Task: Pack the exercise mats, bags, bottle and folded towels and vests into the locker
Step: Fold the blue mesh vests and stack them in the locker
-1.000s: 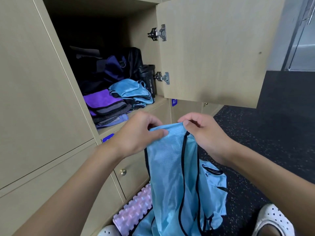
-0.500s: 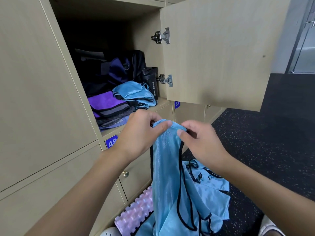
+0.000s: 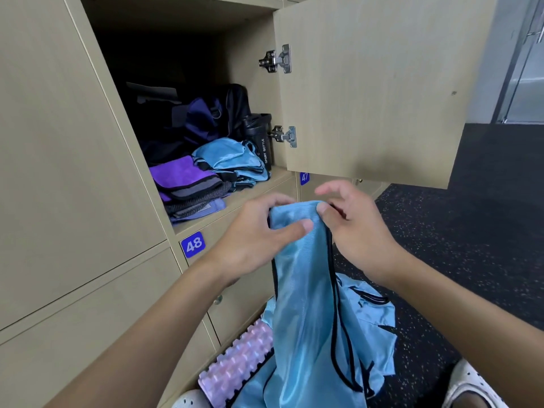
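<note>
Gripping blue vest [image 3: 303,290] at top hem with left hand [image 3: 256,240], just below locker [image 3: 250,197] opening, rest dangling unfolded. Right hand [image 3: 353,228] thumb on same hem, fingers lifted; can't tell pinch from touch. Risks: slick mesh slipping from one-hand hold, dropping below locker; shoving in unfolded, toppling folded vests [image 3: 232,157] inside locker or snagging trim on door hinge [image 3: 284,136].

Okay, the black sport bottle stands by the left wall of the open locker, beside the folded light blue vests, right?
Wrong side. In the head view the black sport bottle stands by the right wall of the open locker, beside the folded light blue vests.
</note>
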`<control>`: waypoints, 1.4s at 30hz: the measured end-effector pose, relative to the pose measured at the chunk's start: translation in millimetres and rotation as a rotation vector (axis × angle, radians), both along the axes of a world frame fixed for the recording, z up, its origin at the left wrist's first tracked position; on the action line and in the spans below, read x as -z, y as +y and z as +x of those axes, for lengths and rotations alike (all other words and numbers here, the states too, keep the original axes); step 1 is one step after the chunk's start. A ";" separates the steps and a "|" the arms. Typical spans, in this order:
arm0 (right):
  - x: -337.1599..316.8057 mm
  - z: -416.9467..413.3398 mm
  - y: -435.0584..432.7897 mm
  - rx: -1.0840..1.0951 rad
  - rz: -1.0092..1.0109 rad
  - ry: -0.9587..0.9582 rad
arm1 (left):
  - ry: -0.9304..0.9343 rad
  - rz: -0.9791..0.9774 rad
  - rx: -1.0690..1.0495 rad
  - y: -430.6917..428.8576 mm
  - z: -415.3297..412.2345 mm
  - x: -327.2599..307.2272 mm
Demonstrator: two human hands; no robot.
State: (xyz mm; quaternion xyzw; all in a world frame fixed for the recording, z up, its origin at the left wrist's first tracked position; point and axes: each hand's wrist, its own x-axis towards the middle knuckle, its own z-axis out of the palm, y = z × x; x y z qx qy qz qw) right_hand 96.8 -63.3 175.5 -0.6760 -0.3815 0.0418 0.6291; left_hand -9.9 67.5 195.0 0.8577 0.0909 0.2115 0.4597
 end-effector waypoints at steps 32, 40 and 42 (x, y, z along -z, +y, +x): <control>15.9 -19.9 -4.2 -0.027 -0.347 -0.317 | -0.451 -0.689 -0.228 -10.4 -8.9 -31.3; 12.3 -17.4 -14.1 -0.049 -0.385 -0.469 | 0.178 0.730 -0.074 -6.1 -17.4 -17.2; 13.6 -16.2 -14.8 -0.063 -0.443 -0.517 | 0.236 0.835 -0.047 -3.8 -18.5 -15.6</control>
